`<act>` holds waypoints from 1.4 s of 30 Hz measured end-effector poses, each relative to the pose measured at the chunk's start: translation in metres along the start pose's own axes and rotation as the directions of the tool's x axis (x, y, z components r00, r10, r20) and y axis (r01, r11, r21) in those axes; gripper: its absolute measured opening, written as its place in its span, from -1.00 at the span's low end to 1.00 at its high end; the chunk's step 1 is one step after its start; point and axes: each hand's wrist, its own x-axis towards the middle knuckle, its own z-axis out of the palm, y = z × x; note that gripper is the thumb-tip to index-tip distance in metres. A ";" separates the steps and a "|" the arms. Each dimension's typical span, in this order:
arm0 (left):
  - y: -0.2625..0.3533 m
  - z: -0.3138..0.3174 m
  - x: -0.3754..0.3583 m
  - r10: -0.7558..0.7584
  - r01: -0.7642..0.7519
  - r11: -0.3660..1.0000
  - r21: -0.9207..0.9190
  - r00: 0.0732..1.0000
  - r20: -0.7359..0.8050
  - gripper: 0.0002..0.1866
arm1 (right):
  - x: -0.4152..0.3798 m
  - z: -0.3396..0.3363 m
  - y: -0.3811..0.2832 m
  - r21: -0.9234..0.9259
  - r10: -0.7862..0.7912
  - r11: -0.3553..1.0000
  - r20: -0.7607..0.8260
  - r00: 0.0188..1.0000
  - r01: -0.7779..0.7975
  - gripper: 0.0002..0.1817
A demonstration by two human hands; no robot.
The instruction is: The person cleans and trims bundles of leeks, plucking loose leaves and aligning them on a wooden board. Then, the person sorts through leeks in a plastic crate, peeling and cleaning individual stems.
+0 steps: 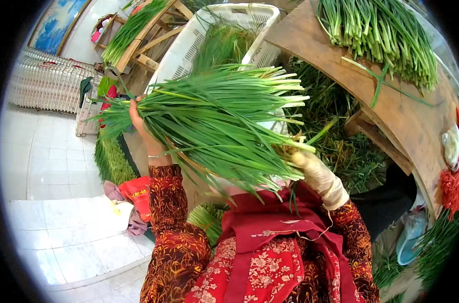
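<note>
A large fanned bunch of long green stalks with pale ends spans the space in front of my body, above a white plastic crate. My left hand is wrapped round its narrow leafy end. At the pale ends on the right, my right hand, in a cream glove, is closed on the lower stalks, among some brownish withered bits. The leaves partly hide the fingers of both hands.
The white crate holds loose greens. A wooden table curves along the right with more stalks on it. Red ties hang at its edge, near a blue scoop. Leaf scraps lie beneath. A bench stands upper left.
</note>
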 end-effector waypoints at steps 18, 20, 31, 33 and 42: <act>0.000 -0.017 0.010 -0.105 0.102 0.994 -0.039 0.990 -0.097 -0.67 | 0.006 -0.061 -0.011 0.443 -0.261 0.889 0.275 0.925 0.119 -0.66; -0.006 -0.044 0.015 -0.073 0.078 0.995 0.055 0.994 -0.085 -0.66 | -0.026 -0.083 -0.009 0.309 -0.272 0.917 0.014 0.962 0.254 -0.70; -0.008 -0.014 0.006 -0.024 0.039 0.993 0.108 0.990 -0.136 -0.73 | -0.005 -0.001 -0.033 -0.567 -0.344 0.819 -0.364 0.866 0.088 -0.60; -0.008 -0.009 0.005 0.032 -0.005 0.986 0.164 0.987 -0.160 -0.73 | 0.017 0.009 -0.033 -0.820 -0.348 0.572 -0.274 0.897 -0.028 -0.65; -0.011 -0.011 0.001 -0.012 0.040 0.994 0.100 0.964 -0.264 -0.70 | -0.004 -0.043 -0.015 0.081 -0.156 0.976 -0.380 0.912 0.201 -0.78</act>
